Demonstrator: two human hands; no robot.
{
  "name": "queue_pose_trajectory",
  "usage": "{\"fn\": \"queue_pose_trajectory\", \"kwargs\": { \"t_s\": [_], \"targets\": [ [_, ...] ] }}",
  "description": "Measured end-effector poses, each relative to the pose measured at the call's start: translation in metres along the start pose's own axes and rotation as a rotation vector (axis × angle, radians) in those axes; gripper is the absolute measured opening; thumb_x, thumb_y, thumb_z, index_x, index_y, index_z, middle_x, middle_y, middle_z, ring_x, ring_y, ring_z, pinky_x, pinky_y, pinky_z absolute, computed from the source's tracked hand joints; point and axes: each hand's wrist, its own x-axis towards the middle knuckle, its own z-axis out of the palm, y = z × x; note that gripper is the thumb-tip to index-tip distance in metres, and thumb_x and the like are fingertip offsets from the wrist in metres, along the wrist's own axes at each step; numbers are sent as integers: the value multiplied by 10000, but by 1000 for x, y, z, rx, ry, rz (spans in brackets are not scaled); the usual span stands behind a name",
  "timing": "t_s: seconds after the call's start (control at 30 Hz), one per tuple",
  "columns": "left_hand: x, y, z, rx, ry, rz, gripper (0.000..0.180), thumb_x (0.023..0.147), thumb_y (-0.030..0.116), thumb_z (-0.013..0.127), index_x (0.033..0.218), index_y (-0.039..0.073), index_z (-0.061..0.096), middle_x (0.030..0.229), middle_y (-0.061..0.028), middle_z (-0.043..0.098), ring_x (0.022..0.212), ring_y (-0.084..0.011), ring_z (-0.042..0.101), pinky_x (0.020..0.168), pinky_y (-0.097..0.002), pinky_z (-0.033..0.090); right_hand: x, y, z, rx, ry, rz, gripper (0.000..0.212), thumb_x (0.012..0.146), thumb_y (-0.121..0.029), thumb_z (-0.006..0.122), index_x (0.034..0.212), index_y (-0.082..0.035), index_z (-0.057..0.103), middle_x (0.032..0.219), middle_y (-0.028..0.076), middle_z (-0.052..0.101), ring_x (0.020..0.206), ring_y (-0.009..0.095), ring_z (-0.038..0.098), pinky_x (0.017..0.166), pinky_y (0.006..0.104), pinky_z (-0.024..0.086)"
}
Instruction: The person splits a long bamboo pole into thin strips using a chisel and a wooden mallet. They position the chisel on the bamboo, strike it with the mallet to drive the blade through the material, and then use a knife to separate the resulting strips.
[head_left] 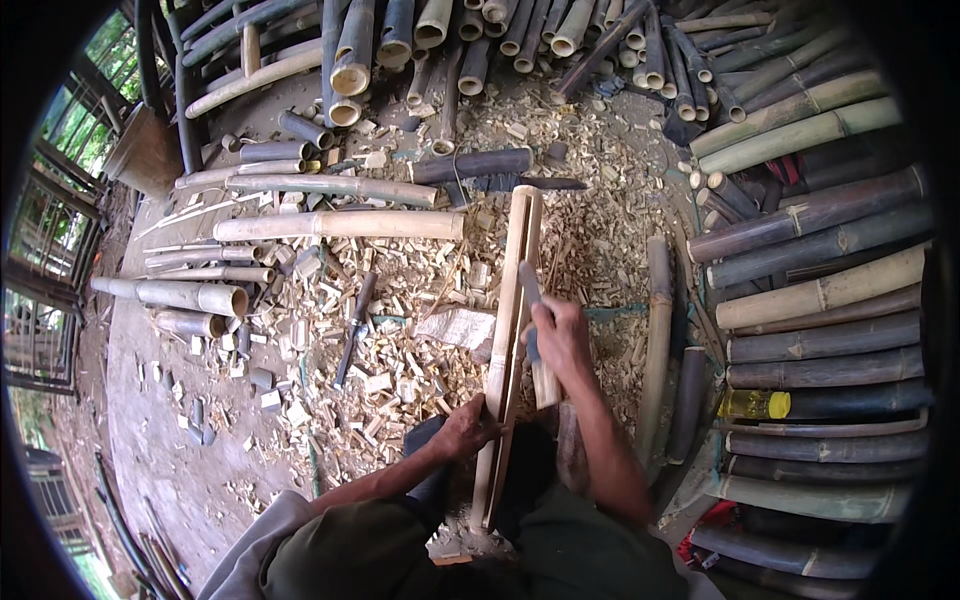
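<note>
A pale bamboo pole (517, 250) with a long slot along its length stands tilted between my legs, its top leaning away from me. Near its lower part, my left hand (466, 430) is closed around it from the left side. My right hand (560, 335) is closed on a knife-like tool with a grey blade (529, 280), held against the pole's right side at mid-length. The fingers partly hide the tool's handle. Just below the right hand, the pale end of a short piece of wood or bamboo (545, 385) shows beside the pole.
Wood chips (400, 375) cover the ground around the pole. Cut bamboo lengths (340, 225) lie to the left, and a dark long-bladed tool (355, 328) lies among the chips. Stacked bamboo poles (820, 290) line the right, with a yellow bottle (755, 404) between them. More bamboo tubes (395, 45) stand at the back.
</note>
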Motion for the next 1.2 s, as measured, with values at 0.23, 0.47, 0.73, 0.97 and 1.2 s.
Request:
{"fn": "queue_pose_trajectory", "kwargs": {
  "t_s": [0.23, 0.47, 0.73, 0.97, 1.2],
  "targets": [
    [-1, 6, -4, 90, -15, 20, 574, 865, 408, 804, 1078, -31, 502, 934, -263, 642, 935, -423, 661, 822, -492, 511, 113, -55, -26, 64, 71, 126, 337, 1020, -180, 542, 805, 47, 670, 591, 121, 620, 490, 186, 582, 499, 374, 489],
    [-4, 24, -18, -89, -37, -26, 701, 817, 361, 854, 1262, -48, 499, 1090, -222, 654, 1022, -293, 626, 923, -422, 503, -8, -63, -33, 404, -95, 202, 357, 1018, -222, 535, 1250, 42, 601, 733, 98, 677, 555, 162, 661, 459, 299, 555],
    [-1, 28, -2, 115, 118, -41, 745, 706, 432, 910, 1160, -31, 542, 925, -224, 664, 890, -377, 672, 818, -484, 530, -165, -15, -24, 329, -254, 343, 333, 1008, -116, 440, 1264, 52, 570, 740, 118, 658, 548, 154, 615, 525, 298, 513],
    [-7, 27, 13, 325, 174, -110, 692, 711, 471, 877, 1061, -33, 558, 975, -262, 673, 967, -420, 681, 855, -502, 535, -171, -6, -16, 568, -258, 515, 318, 971, -98, 457, 1196, 88, 583, 739, 146, 667, 543, 191, 633, 518, 317, 529],
    [-6, 33, 10, 305, 130, -169, 681, 722, 465, 873, 1057, -34, 551, 990, -268, 677, 978, -419, 685, 851, -504, 539, -146, -4, -13, 639, -272, 553, 276, 947, -90, 492, 1114, 93, 612, 692, 175, 678, 512, 212, 640, 478, 338, 527]
  ]
}}
